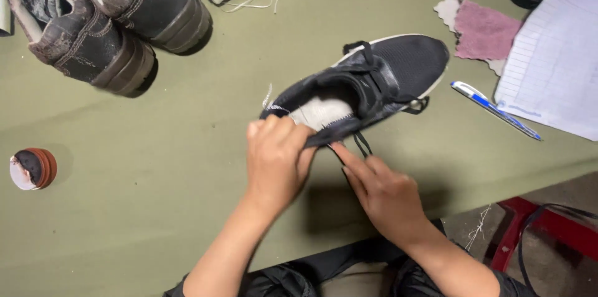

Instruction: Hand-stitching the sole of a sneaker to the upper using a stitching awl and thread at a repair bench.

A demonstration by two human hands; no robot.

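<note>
Both hands are engaged at the heel end of a black mesh sneaker, which is lying on its side on the olive desk. The left hand is clenched on the heel collar, pinching it beside the pale insole. The right hand is held with fingers extended, fingertips touching the collar edge just beside the left hand; whether anything thin is gripped cannot be told. A loose lace end hangs near the right fingers and could be snagged if the shoe is pulled. The sneaker is steadied at the heel only, so the toe could swing toward the blue pen just beyond it. An open round tin sits well apart from the sneaker and poses little risk.
</note>
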